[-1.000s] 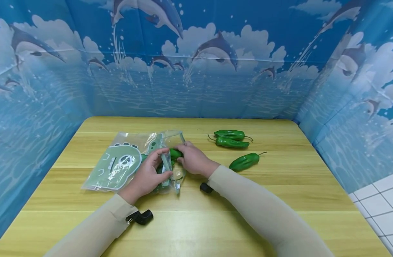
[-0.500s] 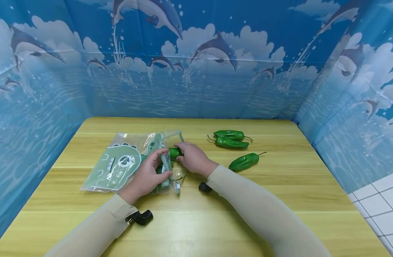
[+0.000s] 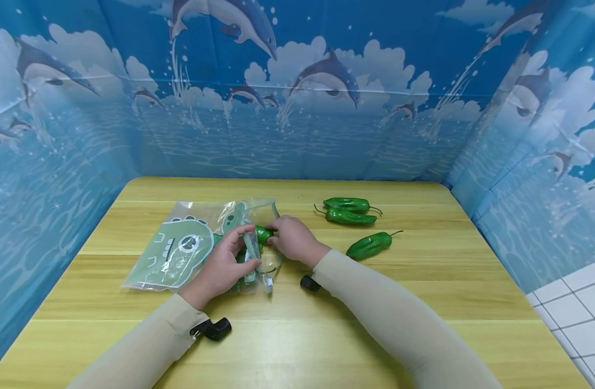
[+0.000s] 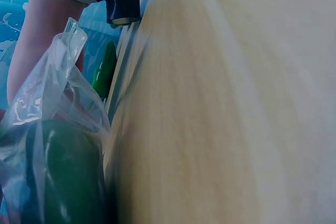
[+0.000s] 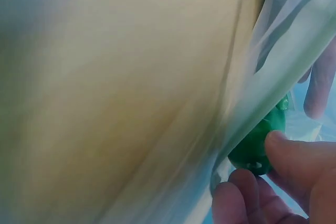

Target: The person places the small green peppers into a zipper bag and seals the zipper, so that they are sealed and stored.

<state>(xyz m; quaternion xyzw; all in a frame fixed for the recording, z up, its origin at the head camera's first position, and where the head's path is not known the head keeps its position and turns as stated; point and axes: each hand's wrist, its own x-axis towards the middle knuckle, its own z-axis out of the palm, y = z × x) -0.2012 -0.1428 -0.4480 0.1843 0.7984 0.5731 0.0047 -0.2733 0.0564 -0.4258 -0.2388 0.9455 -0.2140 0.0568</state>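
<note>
A clear zip bag [image 3: 178, 254] printed with a green dinosaur lies on the table, its mouth facing right. My left hand [image 3: 224, 262] holds the mouth's near edge, thumb and fingers spread along it. At the mouth, my right hand [image 3: 294, 237] grips the end of a green pepper [image 3: 265, 234], which lies partly inside. In the right wrist view, the thumb and fingers are around that pepper [image 5: 254, 148], with the bag's edge beside them. More green shows inside the bag; in the left wrist view a large green pepper [image 4: 71, 171] is behind the plastic.
Three green peppers lie right of the hands: two side by side at the back, the rear one [image 3: 347, 203] and the front one [image 3: 351, 216], and one [image 3: 370, 246] nearer the right sleeve. The wooden table [image 3: 287, 346] meets a dolphin-printed curtain [image 3: 297, 135] behind.
The pepper has turned and shifted slightly left in the right hand's fingers, at the bag mouth. The left hand and bag look nearly still.
</note>
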